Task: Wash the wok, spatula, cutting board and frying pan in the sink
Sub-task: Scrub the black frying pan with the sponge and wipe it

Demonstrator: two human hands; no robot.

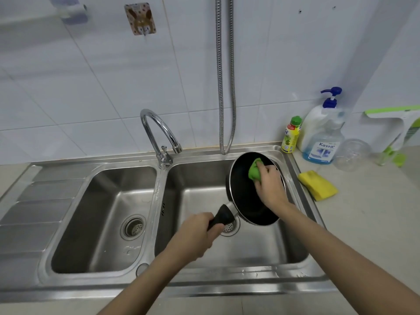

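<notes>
A black frying pan (243,196) is held tilted over the right basin of the steel double sink (159,189). My left hand (193,235) grips the pan's black handle above the drain. My right hand (270,185) is inside the pan and holds a green cloth (254,170) against its inner surface near the far rim. The wok, spatula and cutting board are not in view.
A chrome tap (156,130) stands between the basins, with no water visible. On the counter to the right lie a yellow sponge (318,185), a small yellow bottle (291,135), a pump soap bottle (322,133) and a clear glass (352,154). A metal hose (225,87) hangs on the tiled wall.
</notes>
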